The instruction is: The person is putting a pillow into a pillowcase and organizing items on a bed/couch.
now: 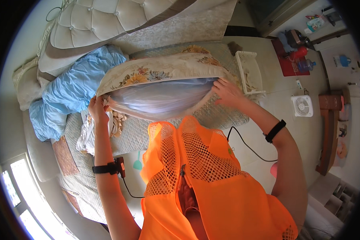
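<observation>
A cream, flower-patterned fabric cover (177, 68) stretches between my two hands, above a quilted seat cover (225, 111). Its long opening faces me and gapes wide. Pale bluish-white, sheer-looking material (165, 97) shows inside; whether it is a lining or a filling I cannot tell. My left hand (98, 110) pinches the left corner of the opening. At the right end, my right hand (227, 92) grips the edge with its fingertips, the thumb held apart. Below my left hand lies a crumpled white and beige ruffled cloth (91, 132).
A bunched light-blue cloth (73, 81) lies along the sofa's left side, below a tufted backrest (102, 18). To the right are a white plastic basket (249, 57) and a white box fan (301, 106) on the floor. A black cable (252, 153) loops by my right side.
</observation>
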`<state>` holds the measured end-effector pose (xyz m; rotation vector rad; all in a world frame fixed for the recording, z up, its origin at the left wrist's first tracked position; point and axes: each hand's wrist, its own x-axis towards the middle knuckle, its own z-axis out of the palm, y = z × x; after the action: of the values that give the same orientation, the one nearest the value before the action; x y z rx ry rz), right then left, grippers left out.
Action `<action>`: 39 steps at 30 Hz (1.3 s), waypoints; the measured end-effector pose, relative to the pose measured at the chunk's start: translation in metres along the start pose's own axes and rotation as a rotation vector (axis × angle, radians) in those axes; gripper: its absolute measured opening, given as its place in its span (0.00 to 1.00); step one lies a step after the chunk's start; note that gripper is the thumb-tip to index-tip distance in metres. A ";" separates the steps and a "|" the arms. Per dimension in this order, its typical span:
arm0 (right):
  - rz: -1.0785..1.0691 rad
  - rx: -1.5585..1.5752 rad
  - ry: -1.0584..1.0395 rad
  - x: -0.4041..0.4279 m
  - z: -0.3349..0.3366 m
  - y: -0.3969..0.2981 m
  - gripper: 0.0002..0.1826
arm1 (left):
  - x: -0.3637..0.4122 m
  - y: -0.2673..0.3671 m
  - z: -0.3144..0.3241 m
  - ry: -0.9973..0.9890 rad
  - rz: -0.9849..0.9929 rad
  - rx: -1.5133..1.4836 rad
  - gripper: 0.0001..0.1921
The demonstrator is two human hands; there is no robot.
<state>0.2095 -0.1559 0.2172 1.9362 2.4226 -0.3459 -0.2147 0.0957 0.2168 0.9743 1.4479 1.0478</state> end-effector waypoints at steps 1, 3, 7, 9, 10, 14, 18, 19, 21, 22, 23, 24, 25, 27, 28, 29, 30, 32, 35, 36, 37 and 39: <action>0.001 0.000 0.001 0.003 0.002 0.006 0.24 | 0.002 0.001 0.002 -0.001 0.001 0.000 0.10; -0.220 -0.258 0.111 0.013 0.016 0.018 0.16 | 0.006 0.002 0.003 -0.007 -0.002 0.020 0.09; -0.245 -0.271 0.264 0.030 0.018 0.024 0.12 | 0.019 0.012 -0.009 -0.023 0.159 0.308 0.11; -0.239 -0.168 0.307 0.021 -0.044 0.020 0.10 | 0.027 0.025 -0.043 0.027 0.283 0.402 0.11; -0.192 -0.162 0.450 0.017 -0.082 0.009 0.09 | 0.030 0.038 -0.062 0.074 0.299 0.410 0.12; -0.068 -0.186 0.812 0.004 -0.135 -0.010 0.09 | -0.001 0.080 -0.086 0.092 0.394 0.459 0.07; -0.135 -0.102 0.673 0.015 -0.134 0.008 0.10 | -0.012 0.039 -0.124 -0.108 0.407 0.910 0.07; -0.079 -0.043 0.613 0.008 -0.126 0.009 0.10 | -0.035 0.057 -0.096 -0.147 0.310 0.928 0.07; -0.025 0.079 0.514 0.008 -0.118 0.006 0.09 | -0.052 0.036 -0.118 -0.108 0.228 0.981 0.10; -0.020 0.080 0.383 -0.002 -0.101 0.008 0.09 | -0.063 0.035 -0.107 -0.188 0.164 1.168 0.11; -0.015 0.073 0.368 -0.007 -0.089 0.012 0.09 | -0.076 0.033 -0.093 -0.272 0.101 1.355 0.12; -0.038 -0.005 0.238 -0.014 -0.078 0.008 0.09 | -0.094 0.023 -0.090 -0.305 0.255 1.486 0.14; -0.065 -0.089 0.112 -0.014 -0.075 0.003 0.09 | -0.103 0.014 -0.084 -0.335 0.420 1.606 0.16; -0.046 -0.065 0.034 -0.018 -0.078 -0.012 0.09 | -0.120 0.019 -0.055 -0.328 0.676 1.506 0.24; -0.057 -0.049 0.043 -0.020 -0.078 -0.016 0.09 | -0.129 0.031 -0.029 -0.424 0.666 1.285 0.24; -0.079 -0.030 0.055 -0.022 -0.080 -0.021 0.09 | -0.131 0.031 -0.010 -0.546 0.654 1.073 0.23; -0.083 -0.029 0.043 -0.025 -0.081 -0.026 0.09 | -0.130 0.028 0.009 -0.630 0.677 0.979 0.23; -0.109 0.027 0.033 -0.028 -0.081 -0.034 0.08 | -0.121 0.013 0.030 -0.679 0.716 1.015 0.25; -0.044 -0.072 0.070 -0.036 -0.082 -0.036 0.08 | -0.131 -0.016 0.042 -0.737 0.623 1.037 0.29; -0.026 -0.073 0.063 -0.040 -0.078 -0.035 0.08 | -0.138 -0.022 0.048 -0.786 0.616 1.012 0.31; -0.004 -0.096 0.085 -0.041 -0.072 -0.035 0.09 | -0.155 -0.009 0.062 -0.996 0.512 1.132 0.35; -0.037 -0.097 0.074 -0.037 -0.060 -0.048 0.12 | -0.176 -0.066 0.078 -1.027 0.738 1.098 0.37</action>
<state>0.1787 -0.1900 0.2889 1.8999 2.4720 -0.1573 -0.1187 -0.0827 0.1979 2.4766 0.6573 -0.0402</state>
